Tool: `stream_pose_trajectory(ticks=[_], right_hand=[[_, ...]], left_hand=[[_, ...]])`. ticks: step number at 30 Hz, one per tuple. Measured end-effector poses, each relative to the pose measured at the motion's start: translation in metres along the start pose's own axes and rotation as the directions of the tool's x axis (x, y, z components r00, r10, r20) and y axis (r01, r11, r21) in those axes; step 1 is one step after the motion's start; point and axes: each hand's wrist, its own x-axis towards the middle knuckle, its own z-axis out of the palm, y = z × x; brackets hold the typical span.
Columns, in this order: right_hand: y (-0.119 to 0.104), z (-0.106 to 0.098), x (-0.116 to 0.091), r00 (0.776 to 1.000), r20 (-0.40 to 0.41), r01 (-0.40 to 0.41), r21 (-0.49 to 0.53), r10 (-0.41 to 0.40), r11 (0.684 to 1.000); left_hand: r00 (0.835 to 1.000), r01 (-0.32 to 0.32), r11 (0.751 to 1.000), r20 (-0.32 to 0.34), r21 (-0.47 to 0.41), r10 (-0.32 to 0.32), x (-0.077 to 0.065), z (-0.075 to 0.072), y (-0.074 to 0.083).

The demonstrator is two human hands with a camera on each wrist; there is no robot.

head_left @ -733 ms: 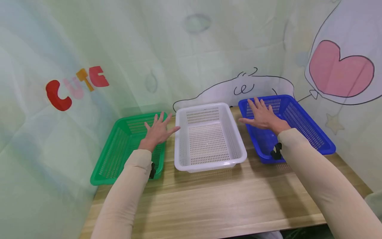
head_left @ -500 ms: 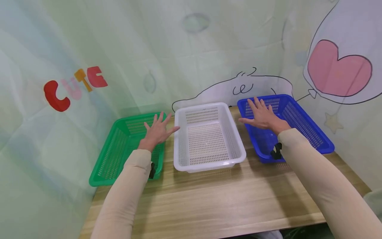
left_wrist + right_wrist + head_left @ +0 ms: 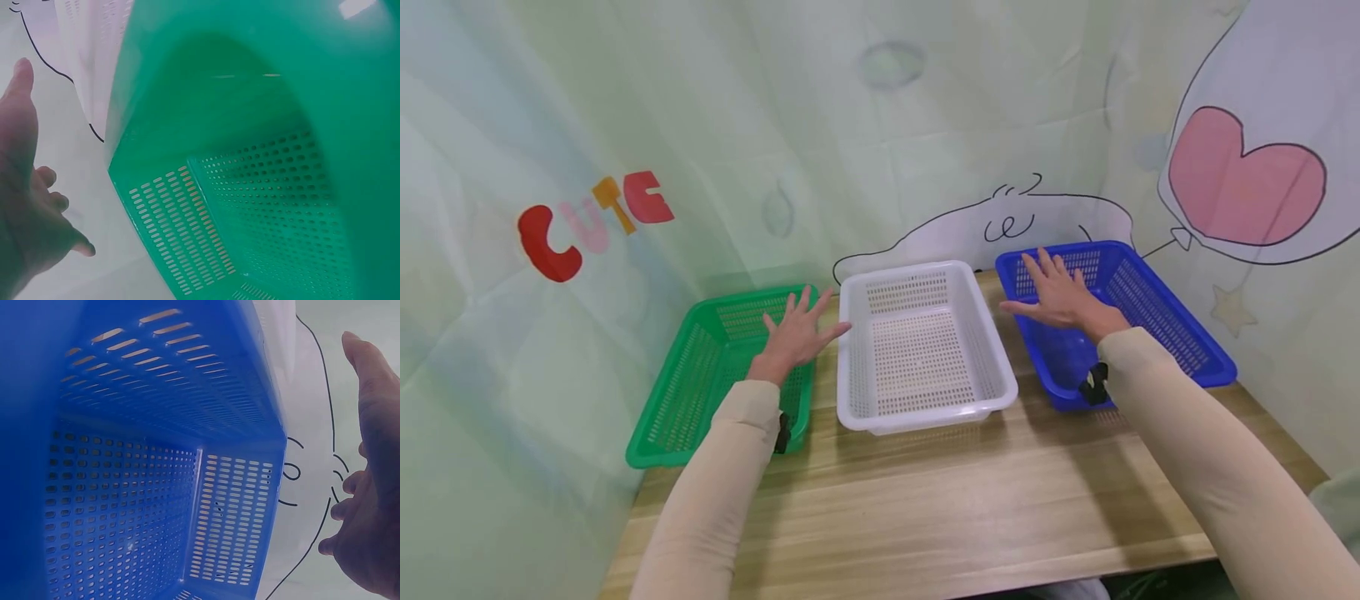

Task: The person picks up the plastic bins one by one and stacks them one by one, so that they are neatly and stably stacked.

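Observation:
Three plastic baskets with slotted walls stand in a row: a green basket [image 3: 658, 417] on the left, a white basket [image 3: 925, 412] in the middle and a blue basket [image 3: 1187, 333] on the right. My left hand [image 3: 795, 335] hovers over the green basket's right side, fingers spread, thumb pointing to the white rim. Over the blue basket's left part hovers my right hand [image 3: 1056, 296], its fingers also spread. Neither hand holds anything. Both wrist views look into the baskets, with the left hand [image 3: 31, 187] and the right hand [image 3: 372, 469] at the outer edges.
The baskets stand on a wood-grain table [image 3: 910, 517]. Behind them hangs a pale printed cloth [image 3: 737, 125] with cartoon drawings, and it also runs along the left and right sides. The table's front edge shows at the bottom.
The head view has shifted very slightly, so the baskets and cloth sit a few pixels off. Both hands keep their pose, and the baskets stay in place.

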Motion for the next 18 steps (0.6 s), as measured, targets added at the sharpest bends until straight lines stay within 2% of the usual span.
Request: stream_pose_trajectory(ticks=[8, 13, 18], right_hand=[[-0.002, 0.004, -0.001, 1.000, -0.013, 0.014, 0.018, -0.014, 1.000], [-0.005, 0.008, -0.005, 1.000, 0.007, 0.030, 0.107, -0.031, 0.994], [-0.009, 0.011, -0.013, 0.999, 0.014, 0.044, 0.181, -0.047, 0.983]], left_hand=[[1.000, 0.002, 1.000, 0.001, -0.018, -0.002, -0.008, 0.001, -0.001], [0.999, -0.034, 0.995, 0.017, -0.096, 0.036, -0.018, 0.005, -0.003], [0.997, -0.067, 0.978, 0.036, -0.199, 0.075, -0.028, 0.009, -0.004]])
